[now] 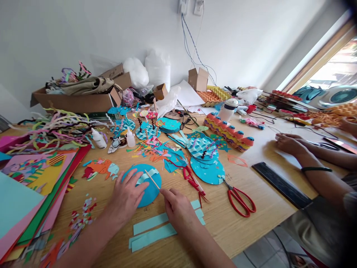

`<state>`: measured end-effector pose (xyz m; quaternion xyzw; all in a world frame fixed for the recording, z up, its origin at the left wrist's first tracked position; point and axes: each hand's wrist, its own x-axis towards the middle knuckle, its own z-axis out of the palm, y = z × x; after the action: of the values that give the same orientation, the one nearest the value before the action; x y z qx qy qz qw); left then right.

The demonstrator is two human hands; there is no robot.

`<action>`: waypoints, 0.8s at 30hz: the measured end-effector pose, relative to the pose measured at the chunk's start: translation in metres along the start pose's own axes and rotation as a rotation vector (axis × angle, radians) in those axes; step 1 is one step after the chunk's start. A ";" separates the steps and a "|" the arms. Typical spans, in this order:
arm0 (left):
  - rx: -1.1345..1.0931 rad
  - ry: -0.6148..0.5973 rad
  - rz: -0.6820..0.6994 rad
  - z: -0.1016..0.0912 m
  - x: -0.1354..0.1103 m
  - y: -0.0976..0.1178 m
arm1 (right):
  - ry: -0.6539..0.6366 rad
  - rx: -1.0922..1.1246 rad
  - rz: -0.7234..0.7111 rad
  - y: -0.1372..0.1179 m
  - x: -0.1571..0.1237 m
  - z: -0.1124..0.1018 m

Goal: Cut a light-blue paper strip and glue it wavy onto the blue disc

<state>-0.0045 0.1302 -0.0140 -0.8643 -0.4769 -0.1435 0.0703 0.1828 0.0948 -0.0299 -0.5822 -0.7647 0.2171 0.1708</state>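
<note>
A round blue paper disc (149,199) lies on the table in front of me, with a light-blue wavy strip (152,172) across its upper part. My left hand (128,191) rests on the disc's left side, fingers stretched out over it and the strip's left end. Between the fingers of my right hand (178,208) is a thin wooden stick (152,179), whose far tip touches the wavy strip. Several flat light-blue paper strips (153,238) lie below the disc, partly under my right wrist.
Red-handled scissors (242,201) and a black ruler (281,185) lie to the right. Glue bottles (99,139), paper scraps and decorated blue discs (208,169) fill the middle. Coloured sheets (19,208) are stacked left. Another person's hands (291,144) rest at the right.
</note>
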 end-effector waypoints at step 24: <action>-0.134 0.029 0.084 0.010 -0.041 0.013 | -0.017 0.028 0.015 -0.001 0.003 0.002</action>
<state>-0.0128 0.0927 -0.0360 -0.8841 -0.4286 -0.1846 0.0251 0.1798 0.0971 -0.0310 -0.5838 -0.7585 0.2339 0.1707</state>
